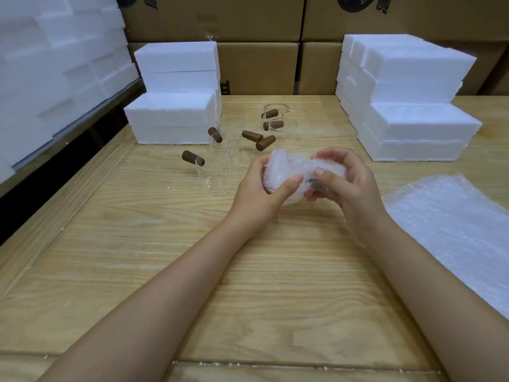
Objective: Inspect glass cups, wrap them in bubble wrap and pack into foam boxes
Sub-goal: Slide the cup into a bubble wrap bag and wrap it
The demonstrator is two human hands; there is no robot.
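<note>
Over the middle of the wooden table [124,271], the step in hand looks like closing the wrap round one cup. The bubble-wrapped cup [283,172] is held just above the boards, with the left hand [259,194] and right hand [349,183] both curled round it and their thumbs pressing the film at its centre. A dark patch under the film is probably the handle. I would tuck the loose ends flat over that bulge, keep the bundle low and squeeze only lightly. For room, the near half of the table is the best place to work. The left foam boxes [173,117] and right foam boxes [413,106] wall in the far side, and the spare bubble wrap [454,230] runs off the right edge. The unwrapped glass cups [231,133] stand just beyond the left hand, close enough to be knocked by a careless reach.
</note>
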